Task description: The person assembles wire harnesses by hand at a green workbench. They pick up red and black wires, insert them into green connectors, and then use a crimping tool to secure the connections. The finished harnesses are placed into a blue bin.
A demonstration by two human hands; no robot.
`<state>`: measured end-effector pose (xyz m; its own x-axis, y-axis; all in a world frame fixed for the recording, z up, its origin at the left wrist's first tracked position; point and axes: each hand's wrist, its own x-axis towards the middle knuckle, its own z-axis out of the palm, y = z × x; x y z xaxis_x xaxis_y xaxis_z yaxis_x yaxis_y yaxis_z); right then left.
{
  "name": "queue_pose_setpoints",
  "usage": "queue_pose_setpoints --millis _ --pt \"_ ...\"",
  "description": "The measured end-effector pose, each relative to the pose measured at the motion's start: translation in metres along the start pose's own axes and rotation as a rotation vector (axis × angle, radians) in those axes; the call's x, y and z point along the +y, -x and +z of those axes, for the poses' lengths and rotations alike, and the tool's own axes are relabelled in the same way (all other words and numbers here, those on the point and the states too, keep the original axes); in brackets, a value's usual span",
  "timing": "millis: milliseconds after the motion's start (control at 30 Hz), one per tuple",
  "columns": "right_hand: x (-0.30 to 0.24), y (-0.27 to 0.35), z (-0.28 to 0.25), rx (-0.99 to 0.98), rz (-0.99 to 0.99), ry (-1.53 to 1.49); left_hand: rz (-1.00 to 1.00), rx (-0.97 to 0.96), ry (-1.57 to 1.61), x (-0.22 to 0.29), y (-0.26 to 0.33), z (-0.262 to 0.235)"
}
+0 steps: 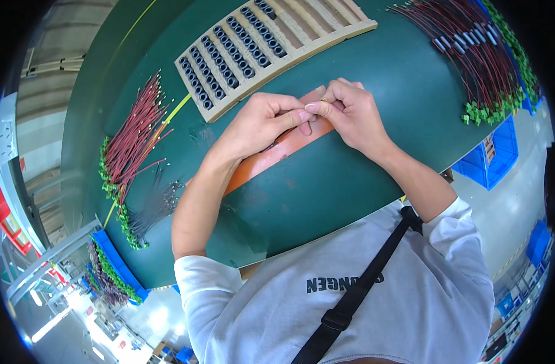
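- over the middle of the green table (pixel 350 182), both hands meet fingertip to fingertip, just above an orange strip (pixel 271 155) that lies flat on the table.
- left hand (pixel 262 121): grip closed, thumb and forefinger pinched together on sth small and thin at the tips; looks like a wire end, too small for me to say for sure.
- right hand (pixel 350 112): grip also closed, fingertips pinched on the same small piece (pixel 321 104) from the other side. a tiny yellowish bit shows between the thumbs.
- key relation: the small piece sits right btw the two pinches, touching both. neither hand is nearer; they share it. its long axis seems to run left-right across my view, hand to hand, but it's mostly hidden by fingers.
- orange strip's long axis runs diagonal, lower left to upper right, passing under both hands.
- just beyond the hands, a pale slotted tray (pixel 271 51) holds rows of dark ring-like parts (pixel 229 57), nearer the left hand's side.
- far left of table: bundle of red wires (pixel 135 136) w/ green ends, plus a loose bunch of dark wires (pixel 156 206), well apart from the hands.
- far right: a second bundle of red and dark wires (pixel 471 54) w/ green connectors (pixel 492 112) at the table edge, also well apart.
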<state>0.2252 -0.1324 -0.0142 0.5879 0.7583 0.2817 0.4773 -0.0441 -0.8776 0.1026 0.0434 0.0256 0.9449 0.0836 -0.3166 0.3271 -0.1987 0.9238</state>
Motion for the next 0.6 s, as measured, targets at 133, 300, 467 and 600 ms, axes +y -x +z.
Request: queue_pose_setpoints --millis 133,300,467,600 --pt "0.001 0.000 0.000 0.005 0.017 0.041 0.023 0.025 0.017 0.008 0.000 0.004" --pt "0.000 0.000 -0.001 0.019 0.000 0.024 0.018 0.035 0.105 0.008 0.001 0.001" --pt "0.002 -0.001 0.001 0.006 0.002 0.003 -0.136 -0.054 0.019 0.017 -0.002 -0.007" --pt "0.000 -0.003 0.000 -0.025 0.004 -0.085 -0.169 -0.061 -0.027 0.014 -0.006 -0.003"
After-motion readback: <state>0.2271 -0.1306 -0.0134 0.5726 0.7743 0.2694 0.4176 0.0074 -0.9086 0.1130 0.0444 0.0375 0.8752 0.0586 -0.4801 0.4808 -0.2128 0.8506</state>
